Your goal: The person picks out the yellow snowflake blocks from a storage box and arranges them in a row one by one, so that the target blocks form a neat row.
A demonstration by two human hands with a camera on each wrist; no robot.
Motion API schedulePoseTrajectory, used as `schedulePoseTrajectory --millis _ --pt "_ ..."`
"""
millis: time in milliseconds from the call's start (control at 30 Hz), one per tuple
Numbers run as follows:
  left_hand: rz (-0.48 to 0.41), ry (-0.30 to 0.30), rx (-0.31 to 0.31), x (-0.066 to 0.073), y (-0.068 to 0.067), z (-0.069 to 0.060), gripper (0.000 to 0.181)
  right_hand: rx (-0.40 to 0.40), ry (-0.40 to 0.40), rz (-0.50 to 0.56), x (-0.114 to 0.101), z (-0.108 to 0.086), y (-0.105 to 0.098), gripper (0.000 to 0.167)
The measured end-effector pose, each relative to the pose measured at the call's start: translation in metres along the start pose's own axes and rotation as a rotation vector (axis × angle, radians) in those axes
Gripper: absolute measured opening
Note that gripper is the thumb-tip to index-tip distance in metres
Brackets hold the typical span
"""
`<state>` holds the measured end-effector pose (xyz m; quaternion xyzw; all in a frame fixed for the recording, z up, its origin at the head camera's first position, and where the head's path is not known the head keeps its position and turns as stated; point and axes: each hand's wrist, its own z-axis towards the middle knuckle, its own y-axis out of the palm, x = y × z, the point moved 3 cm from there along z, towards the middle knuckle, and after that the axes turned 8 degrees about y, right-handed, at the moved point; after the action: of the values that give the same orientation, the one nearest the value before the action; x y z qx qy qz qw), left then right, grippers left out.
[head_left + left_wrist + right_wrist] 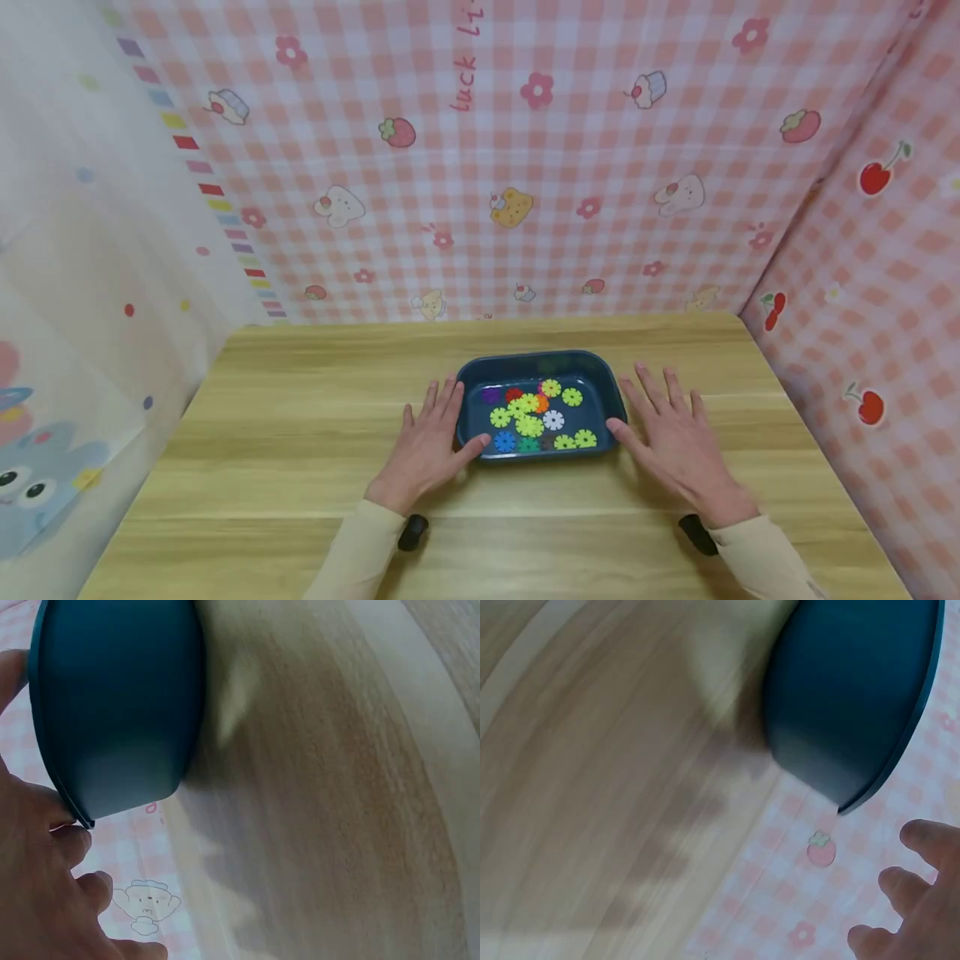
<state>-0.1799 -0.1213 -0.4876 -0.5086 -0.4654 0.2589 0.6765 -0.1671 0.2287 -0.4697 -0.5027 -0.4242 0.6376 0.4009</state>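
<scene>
A dark blue-green rectangular tray (487, 367) stands on the table, with several notched plastic discs in it: yellow discs (528, 426), a white disc (553, 420), a blue disc (505, 442), and some red, orange, purple and green. My left hand (427, 457) lies against the tray's left end, fingers extended and thumb over the near rim corner. At the right end my right hand (681, 446) has its thumb at the rim and its other fingers spread apart. Both wrist views show the tray's outer wall (120, 697) but not the discs.
The wood-grain table (300, 433) extends around the tray on all sides. A pink checked cloth (465, 167) hangs behind it, with another patterned cloth (885, 275) to the right and a white printed cloth (112, 250) to the left. Black wrist devices (412, 533) sit at both cuffs.
</scene>
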Motion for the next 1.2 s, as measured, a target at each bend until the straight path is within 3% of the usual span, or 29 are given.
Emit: schedulePoseTrajectory --millis 733,1200 --pt "-0.008 0.023 -0.013 -0.001 0.001 -0.004 0.092 0.009 -0.164 0.123 -0.05 0.022 0.008 0.068" --pt "0.002 0.023 -0.019 -0.001 0.002 -0.004 0.092 -0.131 -0.194 0.254 -0.074 0.049 0.021 0.059"
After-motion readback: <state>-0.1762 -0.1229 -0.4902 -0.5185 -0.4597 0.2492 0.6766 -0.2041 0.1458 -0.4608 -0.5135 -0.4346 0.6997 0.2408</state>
